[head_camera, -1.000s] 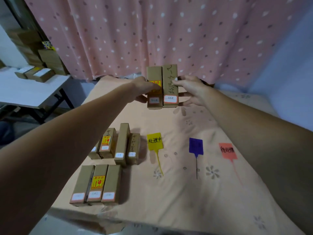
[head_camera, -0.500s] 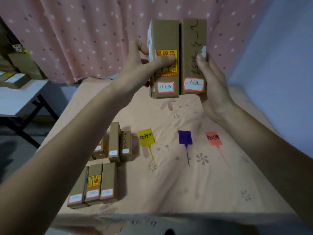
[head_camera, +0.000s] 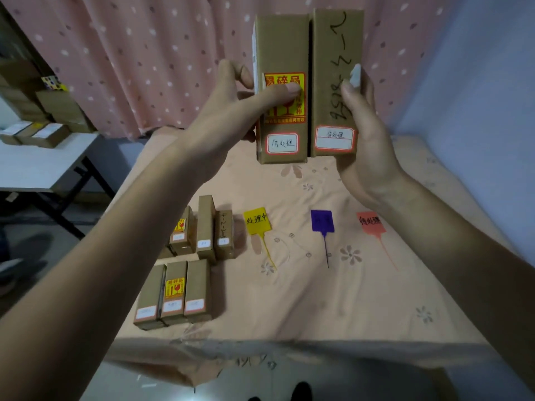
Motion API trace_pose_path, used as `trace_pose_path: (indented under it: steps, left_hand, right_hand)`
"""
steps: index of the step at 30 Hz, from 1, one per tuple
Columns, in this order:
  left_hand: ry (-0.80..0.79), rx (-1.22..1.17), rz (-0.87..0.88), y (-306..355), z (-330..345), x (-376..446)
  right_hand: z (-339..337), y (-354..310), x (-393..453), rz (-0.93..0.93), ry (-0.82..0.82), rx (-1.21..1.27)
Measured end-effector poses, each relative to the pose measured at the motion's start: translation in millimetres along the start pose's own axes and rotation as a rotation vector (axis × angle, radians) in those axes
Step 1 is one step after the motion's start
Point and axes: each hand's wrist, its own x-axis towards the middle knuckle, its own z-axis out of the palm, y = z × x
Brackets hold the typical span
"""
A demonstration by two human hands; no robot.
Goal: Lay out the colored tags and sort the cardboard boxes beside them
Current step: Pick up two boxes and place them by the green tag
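I hold two tall cardboard boxes upright, side by side, high above the table. My left hand (head_camera: 231,111) grips the left box (head_camera: 282,53), which bears a yellow-and-red fragile sticker and a white label. My right hand (head_camera: 364,134) grips the right box (head_camera: 337,39), which has handwriting and a white label. On the peach cloth lie three tags in a row: yellow tag (head_camera: 257,220), purple tag (head_camera: 322,221), red tag (head_camera: 371,222). Left of the yellow tag stands a group of boxes (head_camera: 206,224). Three more boxes (head_camera: 173,293) lie nearer the front edge.
The peach floral cloth (head_camera: 333,299) covers the table, its front edge hanging down. A pink dotted curtain (head_camera: 144,53) hangs behind. A white side table (head_camera: 37,163) at the left carries more cardboard boxes (head_camera: 34,134). A blue wall is at the right.
Both hands lifted the two boxes from the far end of the table up and toward the camera. They now stay raised, slightly closer than half a second ago.
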Motion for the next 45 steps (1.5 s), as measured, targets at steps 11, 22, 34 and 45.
trace_pose_path:
  steps: [11, 22, 34, 45]
  left_hand:
    - [-0.015, -0.015, -0.05, -28.0, 11.3, 1.1]
    - [-0.114, -0.054, -0.054, -40.7, 57.7, 30.7]
    - [-0.166, -0.016, -0.066, -35.4, 232.4, 103.9]
    - [-0.202, 0.01, -0.247, -80.2, 425.5, 144.7]
  right_hand:
    - [-15.5, 23.3, -7.0, 0.095, 0.012, 0.03]
    - [-78.2, 22.6, -3.6, 0.124, 0.065, -0.007]
    - [-258.4, 11.4, 16.4, 0.131, 0.208, 0.017]
    - [-459.6, 38.8, 17.2, 0.368, 0.224, -0.056]
